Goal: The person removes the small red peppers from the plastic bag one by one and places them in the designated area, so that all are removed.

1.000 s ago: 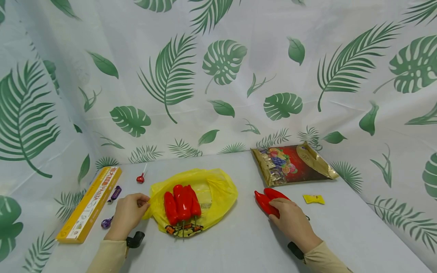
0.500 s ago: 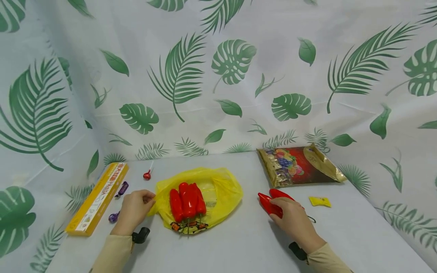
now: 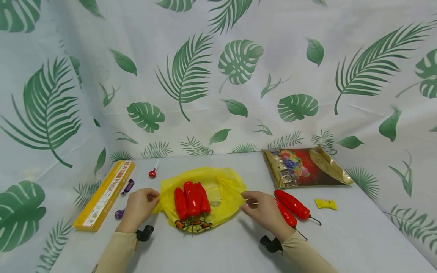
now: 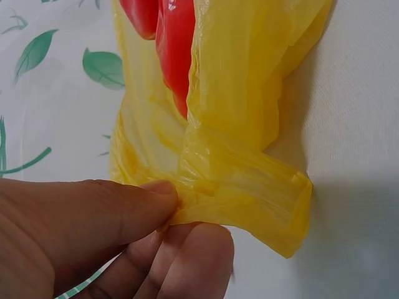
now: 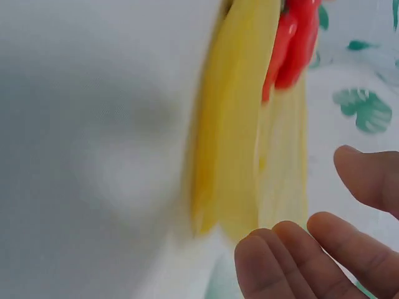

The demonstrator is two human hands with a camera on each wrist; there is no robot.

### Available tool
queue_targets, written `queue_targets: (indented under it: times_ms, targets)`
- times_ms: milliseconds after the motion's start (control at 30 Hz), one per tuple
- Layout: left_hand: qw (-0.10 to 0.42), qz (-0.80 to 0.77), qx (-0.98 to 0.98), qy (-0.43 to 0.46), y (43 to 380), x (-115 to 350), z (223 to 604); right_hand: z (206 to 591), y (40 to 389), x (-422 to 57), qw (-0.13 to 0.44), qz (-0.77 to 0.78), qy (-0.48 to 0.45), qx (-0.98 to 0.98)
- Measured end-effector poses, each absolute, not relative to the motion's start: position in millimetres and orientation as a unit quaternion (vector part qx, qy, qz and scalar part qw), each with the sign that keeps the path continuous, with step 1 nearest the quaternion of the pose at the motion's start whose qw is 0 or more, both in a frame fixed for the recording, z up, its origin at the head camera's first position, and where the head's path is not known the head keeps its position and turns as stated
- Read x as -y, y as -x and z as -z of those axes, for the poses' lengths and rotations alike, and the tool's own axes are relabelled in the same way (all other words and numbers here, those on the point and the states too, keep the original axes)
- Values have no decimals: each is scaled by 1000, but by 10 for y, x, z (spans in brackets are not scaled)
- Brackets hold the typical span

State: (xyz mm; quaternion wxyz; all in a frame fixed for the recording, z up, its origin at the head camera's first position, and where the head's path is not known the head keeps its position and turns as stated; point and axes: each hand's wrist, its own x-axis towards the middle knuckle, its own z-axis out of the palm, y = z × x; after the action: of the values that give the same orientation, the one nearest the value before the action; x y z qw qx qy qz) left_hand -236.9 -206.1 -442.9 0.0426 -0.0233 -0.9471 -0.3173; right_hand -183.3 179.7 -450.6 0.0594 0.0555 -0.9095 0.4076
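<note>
Spread on the white table lies a yellow plastic bag (image 3: pixel 227 214), its mouth facing up. Several red chili peppers (image 3: pixel 193 201) rest in it, stems toward me. My left hand (image 3: pixel 136 210) pinches the bag's left edge; thumb and fingertips close on the gathered plastic (image 4: pixel 243 199) in the left wrist view. At the bag's right edge is my right hand (image 3: pixel 264 212). Its thumb and fingers stand apart in the right wrist view, near the plastic (image 5: pixel 230 149) without a grip on it. Two more red peppers (image 3: pixel 293 204) lie just right of that hand, one partly hidden by it.
A yellow pasta box (image 3: pixel 106 197) lies at the left. Beside it are a purple wrapped candy (image 3: pixel 128 186), a purple lollipop (image 3: pixel 119 214) and a red lollipop (image 3: pixel 152 174). A gold and red package (image 3: pixel 307 168) lies back right, with a small yellow packet (image 3: pixel 326 204) before it.
My right hand has let go of the two peppers and moved left to the bag's right edge. The left hand keeps its pinch. The head view has turned slightly left.
</note>
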Motion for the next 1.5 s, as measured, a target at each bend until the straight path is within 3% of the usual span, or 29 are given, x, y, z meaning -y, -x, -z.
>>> queue_targets:
  times_ms: [300, 700, 933, 1200, 1500]
  targets:
    - [64, 312, 948, 31, 2402, 2022, 4468, 4621, 2032, -1169, 16, -485, -122, 866]
    - [52, 316, 947, 23, 2406, 1986, 4480, 4706, 2195, -587, -30, -452, -115, 884]
    - [42, 317, 947, 17, 2411, 1983, 4466, 4702, 2210, -449, -25, -432, -112, 895]
    - [42, 317, 947, 14, 2407, 2018, 4441, 4614, 2222, -452, 19, -398, -126, 909]
    - [46, 317, 947, 12, 2407, 2037, 4447, 4566, 2260, -396, 0, -356, -149, 923]
